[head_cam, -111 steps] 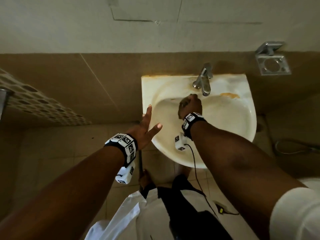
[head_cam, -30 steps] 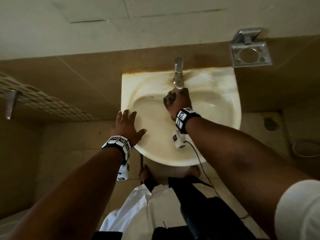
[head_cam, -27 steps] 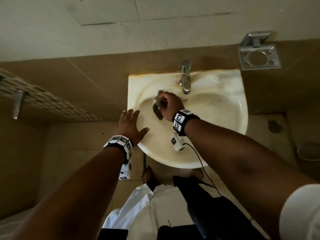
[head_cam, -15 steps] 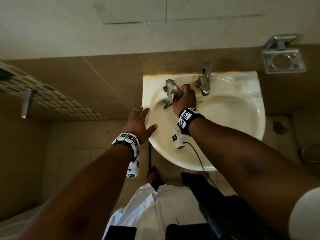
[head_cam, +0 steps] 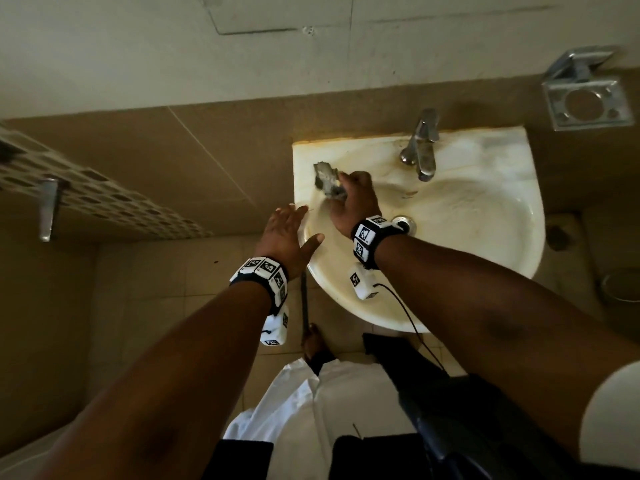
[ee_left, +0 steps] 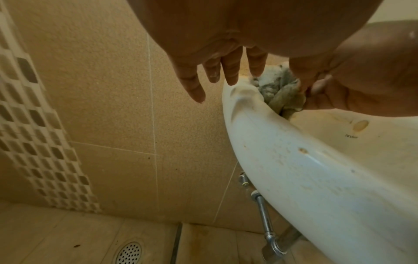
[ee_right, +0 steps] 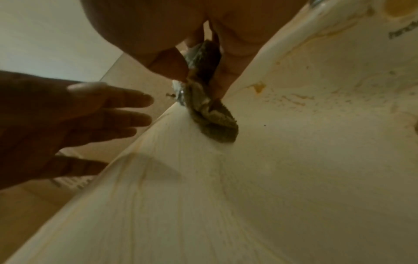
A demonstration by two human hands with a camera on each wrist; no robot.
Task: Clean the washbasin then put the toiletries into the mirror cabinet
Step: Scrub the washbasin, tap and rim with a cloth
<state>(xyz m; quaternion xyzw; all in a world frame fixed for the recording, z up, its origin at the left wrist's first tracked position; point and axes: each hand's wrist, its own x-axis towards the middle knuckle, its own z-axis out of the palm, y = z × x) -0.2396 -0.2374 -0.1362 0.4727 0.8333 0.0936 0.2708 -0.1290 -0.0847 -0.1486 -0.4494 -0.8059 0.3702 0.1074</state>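
A stained white washbasin (head_cam: 485,209) hangs on the tiled wall, with a chrome tap (head_cam: 420,147) at its back. My right hand (head_cam: 349,202) grips a dirty grey cloth (head_cam: 327,180) and presses it on the basin's back left rim; the cloth (ee_right: 210,110) shows bunched between thumb and fingers, and again in the left wrist view as a grey wad (ee_left: 278,89). My left hand (head_cam: 289,233) lies flat with straight fingers on the basin's left rim (ee_left: 244,114). No toiletries or mirror cabinet are in view.
A metal holder (head_cam: 585,98) is fixed to the wall right of the tap. The drain (head_cam: 403,223) sits mid-bowl. Chrome pipes (ee_left: 264,221) run under the basin, and a floor drain (ee_left: 128,252) lies below left. A metal bar (head_cam: 46,209) is on the left wall.
My right hand has swept the cloth from under the tap across to the basin's back left corner. The left hand has stayed on the left rim.
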